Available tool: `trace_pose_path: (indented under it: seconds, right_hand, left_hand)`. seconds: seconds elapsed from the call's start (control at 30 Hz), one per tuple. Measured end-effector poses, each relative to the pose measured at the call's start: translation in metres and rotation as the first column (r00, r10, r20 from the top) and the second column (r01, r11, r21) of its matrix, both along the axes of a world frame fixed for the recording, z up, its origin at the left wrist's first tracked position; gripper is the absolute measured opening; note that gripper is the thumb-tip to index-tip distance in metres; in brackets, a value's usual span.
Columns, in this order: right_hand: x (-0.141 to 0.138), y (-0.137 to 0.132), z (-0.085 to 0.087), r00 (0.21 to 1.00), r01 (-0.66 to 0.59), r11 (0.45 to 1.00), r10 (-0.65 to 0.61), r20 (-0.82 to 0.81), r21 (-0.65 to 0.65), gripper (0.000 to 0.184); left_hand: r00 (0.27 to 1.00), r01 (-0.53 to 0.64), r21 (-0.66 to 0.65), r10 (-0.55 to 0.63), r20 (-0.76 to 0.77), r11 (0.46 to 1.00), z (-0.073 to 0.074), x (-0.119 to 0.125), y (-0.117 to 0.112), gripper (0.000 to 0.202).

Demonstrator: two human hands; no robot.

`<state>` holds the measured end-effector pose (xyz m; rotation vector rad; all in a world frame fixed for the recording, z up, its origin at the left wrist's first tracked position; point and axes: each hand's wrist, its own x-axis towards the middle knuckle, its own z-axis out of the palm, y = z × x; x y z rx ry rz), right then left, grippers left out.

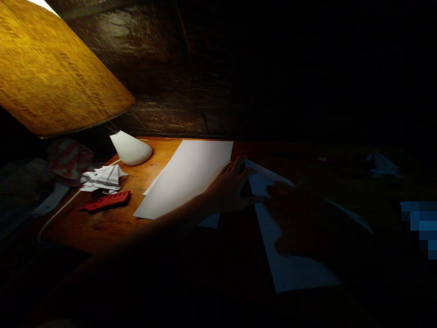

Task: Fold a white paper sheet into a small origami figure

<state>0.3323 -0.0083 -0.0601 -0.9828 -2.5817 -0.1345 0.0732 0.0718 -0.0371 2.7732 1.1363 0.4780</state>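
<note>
In the head view a sheet of white paper (300, 273) lies on the dark part of the table, looking blue in the shadow. It appears folded, with slanting edges. My left hand (230, 189) is at the sheet's upper left edge, fingertips touching near its top corner and thumb held apart. Across the middle of the same sheet my right hand (287, 212) lies spread, its fingers pointing up and left. Much of that hand is lost in the dark. Left of my left hand, flat white sheets (191, 177) overlap in the lamplight, partly covered by my forearm.
A lamp with a yellow printed shade (64, 73) and white base (131, 148) stands at the left. Near it lie a folded paper shape (104, 177), a long red object with dark notches (107, 202) and a pale cord (61, 214). Another folded paper piece (384, 165) rests far right.
</note>
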Motion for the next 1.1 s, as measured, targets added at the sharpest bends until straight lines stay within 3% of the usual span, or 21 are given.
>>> trace_pose_path:
  seconds: [0.17,0.37,0.8,1.1]
  right_hand:
    - [-0.0039,-0.0014,0.0026,1.000,0.018,1.000,-0.018,-0.019,-0.015,0.081]
    - [0.0003,0.0003,0.0011,1.000,0.000,0.999,0.000,-0.012,-0.042,0.089]
    - [-0.0025,0.0003,0.0043,1.000,0.010,1.000,-0.010,0.025,-0.027,0.083]
    - [-0.0021,0.0009,0.0037,1.000,0.006,0.999,-0.006,-0.001,-0.039,0.088]
  left_hand:
    - [1.000,-0.003,-0.007,0.003,-0.017,1.000,0.0008,-0.0004,0.0008,0.075]
    - [1.000,0.004,-0.010,-0.004,-0.015,1.000,0.0001,0.0000,0.0021,0.076]
    - [0.998,-0.059,0.025,0.058,0.025,0.998,-0.0041,-0.0028,0.0029,0.085]
    - [1.000,-0.013,0.019,0.013,-0.007,1.000,-0.0010,-0.0039,0.0061,0.083]
